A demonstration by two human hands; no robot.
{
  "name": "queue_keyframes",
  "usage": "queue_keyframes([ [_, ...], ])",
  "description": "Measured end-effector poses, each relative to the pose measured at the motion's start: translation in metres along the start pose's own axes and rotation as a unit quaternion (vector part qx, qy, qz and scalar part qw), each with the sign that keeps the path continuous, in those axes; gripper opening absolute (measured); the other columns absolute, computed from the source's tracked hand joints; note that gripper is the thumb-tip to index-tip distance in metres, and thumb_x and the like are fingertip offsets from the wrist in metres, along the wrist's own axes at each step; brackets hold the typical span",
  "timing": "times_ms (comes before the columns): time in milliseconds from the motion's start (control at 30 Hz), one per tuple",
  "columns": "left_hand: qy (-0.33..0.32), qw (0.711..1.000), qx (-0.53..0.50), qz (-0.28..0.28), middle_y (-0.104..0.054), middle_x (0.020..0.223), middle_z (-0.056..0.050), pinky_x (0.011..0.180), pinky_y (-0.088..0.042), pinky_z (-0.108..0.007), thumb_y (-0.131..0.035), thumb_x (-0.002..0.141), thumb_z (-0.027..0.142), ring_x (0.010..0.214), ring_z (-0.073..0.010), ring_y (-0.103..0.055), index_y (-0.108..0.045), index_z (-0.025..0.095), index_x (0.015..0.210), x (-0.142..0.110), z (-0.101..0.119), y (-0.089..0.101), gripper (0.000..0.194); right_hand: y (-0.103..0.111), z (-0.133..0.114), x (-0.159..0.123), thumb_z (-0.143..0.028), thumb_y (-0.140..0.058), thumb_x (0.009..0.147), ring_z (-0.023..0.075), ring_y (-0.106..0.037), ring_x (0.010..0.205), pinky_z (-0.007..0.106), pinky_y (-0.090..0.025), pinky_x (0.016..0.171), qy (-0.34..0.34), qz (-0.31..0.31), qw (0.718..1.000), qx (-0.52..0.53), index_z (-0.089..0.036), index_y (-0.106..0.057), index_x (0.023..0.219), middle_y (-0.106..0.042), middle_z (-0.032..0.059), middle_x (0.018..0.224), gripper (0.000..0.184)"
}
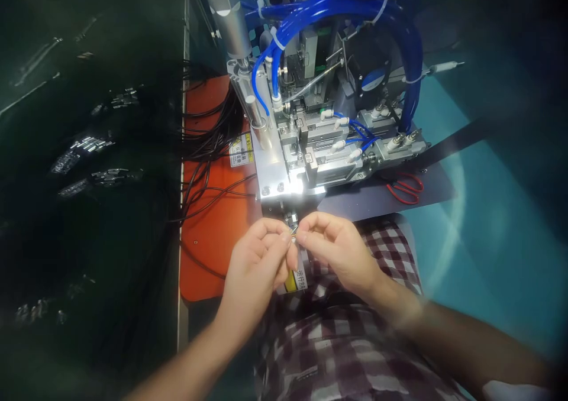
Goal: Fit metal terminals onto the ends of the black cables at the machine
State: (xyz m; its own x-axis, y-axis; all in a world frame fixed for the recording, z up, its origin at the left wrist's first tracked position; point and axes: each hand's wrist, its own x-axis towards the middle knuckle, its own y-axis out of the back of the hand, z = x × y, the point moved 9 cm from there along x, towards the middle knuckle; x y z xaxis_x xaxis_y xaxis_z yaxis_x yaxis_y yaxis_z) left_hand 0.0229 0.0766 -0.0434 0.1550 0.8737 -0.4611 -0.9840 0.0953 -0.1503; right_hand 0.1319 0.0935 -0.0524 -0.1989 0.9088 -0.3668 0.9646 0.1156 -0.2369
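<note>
My left hand [261, 256] and my right hand [335, 244] meet fingertip to fingertip at the front end of a metal machine [270, 173]. Both are closed in a pinch. Between them shows a tiny shiny, gold-coloured piece [293, 233], too small to name. Which hand grips it, or whether both do, is partly hidden by the fingers. Just beyond the fingertips is a small metal fitting on the machine's front. Below the left fingers, a label [302, 280] with yellow and white parts is partly covered.
Black cables [213, 135] run over an orange surface [206, 241] at the left. Thick blue air hoses [328, 10] arch over the machine. Red-handled scissors or pliers [406, 189] lie at the right. Blurred shiny parts [84, 146] appear on the dark left side.
</note>
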Motion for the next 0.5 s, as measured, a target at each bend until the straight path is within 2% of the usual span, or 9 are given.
queue_keyframes([
  [100, 0.000, 1.000, 0.012, 0.004, -0.056, 0.055, 0.004, 0.040, -0.024, -0.015, -0.053, 0.092, 0.029, 0.039, -0.0019, -0.032, -0.051, 0.018, 0.083, -0.0014, 0.0001, 0.0002, 0.015, 0.0028, -0.0064, -0.0017, -0.024, -0.067, 0.075, 0.0052, -0.034, 0.044, 0.020, -0.026, 0.041, 0.034, 0.019, 0.999, -0.032, -0.016, -0.056, 0.069, -0.045, -0.0078, 0.050, 0.015],
  [300, 0.009, 0.999, 0.033, 0.018, -0.055, 0.052, 0.005, 0.040, -0.024, -0.014, -0.054, 0.090, 0.029, 0.040, -0.0033, -0.032, -0.049, 0.018, 0.079, -0.0021, 0.0007, 0.0006, 0.016, -0.0005, -0.0005, -0.0015, -0.031, -0.066, 0.078, 0.0046, -0.031, 0.041, 0.020, -0.023, 0.038, -0.006, -0.027, 0.999, -0.037, -0.016, -0.056, 0.072, -0.043, -0.0081, 0.049, 0.019],
  [500, 0.003, 0.999, 0.041, 0.013, -0.055, 0.052, 0.005, 0.041, -0.025, -0.015, -0.056, 0.088, 0.030, 0.041, -0.0044, -0.033, -0.049, 0.019, 0.080, -0.0041, 0.0025, -0.0015, 0.015, 0.0022, -0.0046, -0.0030, -0.037, -0.071, 0.074, 0.0057, -0.032, 0.044, 0.021, -0.024, 0.041, 0.010, -0.011, 0.998, -0.058, -0.016, -0.057, 0.073, -0.043, -0.0072, 0.052, 0.025],
])
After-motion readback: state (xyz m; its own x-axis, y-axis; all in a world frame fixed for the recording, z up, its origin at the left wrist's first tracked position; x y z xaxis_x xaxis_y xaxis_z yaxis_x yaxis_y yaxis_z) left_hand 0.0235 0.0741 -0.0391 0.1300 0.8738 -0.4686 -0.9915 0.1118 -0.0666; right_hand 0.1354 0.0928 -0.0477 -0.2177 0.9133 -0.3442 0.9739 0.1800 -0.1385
